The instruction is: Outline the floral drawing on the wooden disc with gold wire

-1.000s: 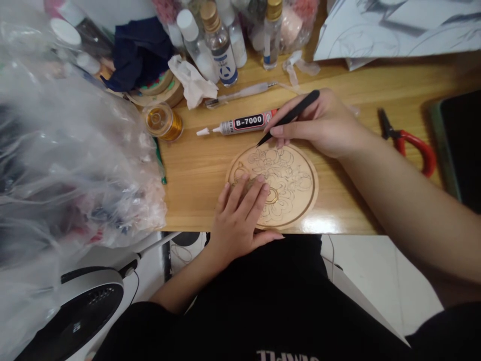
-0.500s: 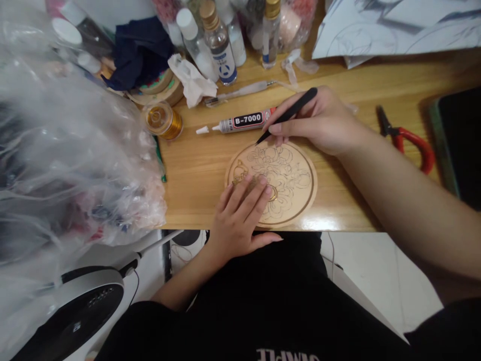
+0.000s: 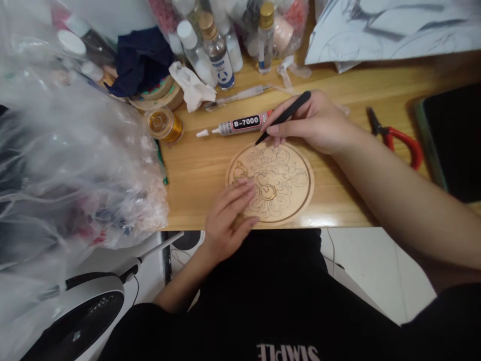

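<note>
A round wooden board (image 3: 296, 200) with a line drawing of flowers lies near the table's front edge. Coiled gold wire (image 3: 268, 192) sits on its middle, and more gold wire (image 3: 240, 170) shows at its left side. My left hand (image 3: 227, 218) lies over the board's left edge, fingers stretched out and holding nothing. Black tweezers (image 3: 289, 111) are held in my right hand (image 3: 319, 123), tips down at the board's upper rim. Just beyond, a glue tube (image 3: 244, 124) marked B-7000 lies uncapped, its white cap (image 3: 202, 133) beside the nozzle.
Red-handled pliers (image 3: 404, 143) and a black-screened device (image 3: 454, 140) lie at the right. A spool of gold wire (image 3: 164, 124) and a large plastic bag (image 3: 93, 165) are at the left. Bottles (image 3: 221, 60) and drawn sheets (image 3: 376, 45) stand or lie along the back.
My left hand has slid left across the board, uncovering the gold coil in the middle. My right hand and the tweezers have hardly moved; the view has shifted slightly.
</note>
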The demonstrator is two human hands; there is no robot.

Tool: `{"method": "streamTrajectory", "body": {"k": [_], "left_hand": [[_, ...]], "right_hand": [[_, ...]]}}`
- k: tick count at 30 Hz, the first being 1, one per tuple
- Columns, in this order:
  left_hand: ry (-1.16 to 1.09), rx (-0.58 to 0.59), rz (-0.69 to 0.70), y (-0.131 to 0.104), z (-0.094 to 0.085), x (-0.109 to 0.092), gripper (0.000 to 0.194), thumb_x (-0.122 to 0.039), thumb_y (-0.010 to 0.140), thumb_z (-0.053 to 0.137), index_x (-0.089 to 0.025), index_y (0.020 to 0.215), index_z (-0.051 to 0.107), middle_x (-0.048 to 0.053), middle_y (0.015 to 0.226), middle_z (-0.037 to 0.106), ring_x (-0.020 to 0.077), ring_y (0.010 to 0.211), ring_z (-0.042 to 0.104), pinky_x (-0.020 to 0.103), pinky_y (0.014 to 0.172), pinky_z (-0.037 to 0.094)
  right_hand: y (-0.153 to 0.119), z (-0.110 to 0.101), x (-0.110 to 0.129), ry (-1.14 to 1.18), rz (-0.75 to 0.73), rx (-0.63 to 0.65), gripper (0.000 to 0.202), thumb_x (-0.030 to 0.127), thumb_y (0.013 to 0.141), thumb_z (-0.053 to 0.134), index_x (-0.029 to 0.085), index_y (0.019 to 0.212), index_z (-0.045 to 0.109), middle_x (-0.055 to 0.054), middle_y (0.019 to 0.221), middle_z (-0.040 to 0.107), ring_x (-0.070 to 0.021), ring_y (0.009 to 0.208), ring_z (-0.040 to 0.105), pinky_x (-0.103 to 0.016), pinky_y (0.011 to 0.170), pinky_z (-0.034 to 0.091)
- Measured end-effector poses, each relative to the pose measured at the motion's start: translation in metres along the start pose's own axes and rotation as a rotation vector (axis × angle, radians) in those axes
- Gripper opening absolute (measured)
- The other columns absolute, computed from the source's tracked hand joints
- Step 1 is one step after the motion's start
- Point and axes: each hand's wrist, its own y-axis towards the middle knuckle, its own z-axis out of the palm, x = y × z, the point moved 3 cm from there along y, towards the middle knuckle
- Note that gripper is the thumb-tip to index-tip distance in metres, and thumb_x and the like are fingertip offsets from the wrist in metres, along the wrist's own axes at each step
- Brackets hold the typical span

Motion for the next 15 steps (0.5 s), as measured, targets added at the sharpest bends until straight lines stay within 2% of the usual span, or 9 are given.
{"method": "streamTrajectory", "body": {"k": [1,3,5,7,10,13,15], "left_hand": [[-0.078,-0.072,-0.085,0.001,-0.005,0.002,0.022,-0.031,0.093,0.066,-0.025,0.114,0.071,0.004,0.112,0.075,0.0196,0.112,0.069,0.038,0.1,0.055],[-0.169,-0.179,-0.216,0.004,-0.012,0.004,0.005,-0.026,0.089,0.071,-0.024,0.09,0.075,0.0,0.089,0.077,0.0148,0.089,0.074,0.031,0.085,0.06],[-0.196,-0.204,-0.279,0.015,-0.017,0.006,0.009,-0.029,0.086,0.074,-0.022,0.081,0.075,0.0,0.08,0.076,0.0139,0.078,0.073,0.028,0.074,0.061],[-0.225,-0.176,-0.333,0.033,-0.019,0.01,0.013,-0.032,0.082,0.077,-0.02,0.077,0.075,0.001,0.077,0.076,0.0139,0.072,0.072,0.026,0.069,0.061],[-0.251,-0.064,-0.357,0.068,-0.019,0.017,0.02,-0.037,0.076,0.081,-0.019,0.071,0.074,0.0,0.07,0.074,0.0136,0.065,0.069,0.025,0.062,0.057],[-0.235,0.065,-0.314,0.099,-0.018,0.025,0.023,-0.035,0.074,0.082,-0.019,0.064,0.07,0.0,0.066,0.071,0.0128,0.062,0.066,0.025,0.063,0.055],[-0.207,0.138,-0.278,0.11,-0.019,0.033,0.025,-0.033,0.074,0.083,-0.018,0.062,0.067,-0.001,0.067,0.069,0.0129,0.066,0.064,0.026,0.068,0.055]], "right_hand": [[0.0,0.0,-0.001,0.005,-0.003,0.004,0.009,0.009,0.071,0.081,0.011,0.075,0.074,-0.001,0.061,0.069,-0.0086,0.05,0.061,-0.022,0.055,0.053],[0.001,0.001,-0.003,0.018,-0.017,0.02,0.011,0.013,0.069,0.082,0.012,0.075,0.074,-0.001,0.061,0.07,-0.0091,0.05,0.061,-0.022,0.054,0.053],[0.002,0.001,-0.003,0.032,-0.038,0.035,0.015,0.02,0.066,0.084,0.013,0.075,0.074,-0.001,0.062,0.071,-0.0097,0.05,0.061,-0.022,0.051,0.052],[0.003,0.0,0.003,0.033,-0.061,0.026,0.019,0.025,0.063,0.085,0.014,0.075,0.074,-0.002,0.063,0.071,-0.01,0.05,0.06,-0.022,0.05,0.052],[-0.004,-0.004,0.023,-0.003,-0.132,-0.058,0.02,0.029,0.065,0.084,0.016,0.077,0.074,-0.003,0.065,0.072,-0.0106,0.053,0.061,-0.024,0.054,0.053],[-0.025,-0.01,0.043,-0.062,-0.2,-0.208,0.021,0.03,0.067,0.084,0.017,0.08,0.075,-0.002,0.063,0.069,-0.012,0.054,0.061,-0.027,0.057,0.055],[-0.046,-0.012,0.044,-0.102,-0.171,-0.306,0.022,0.031,0.067,0.086,0.02,0.083,0.076,-0.003,0.07,0.071,-0.0146,0.061,0.064,-0.031,0.063,0.058]]}}
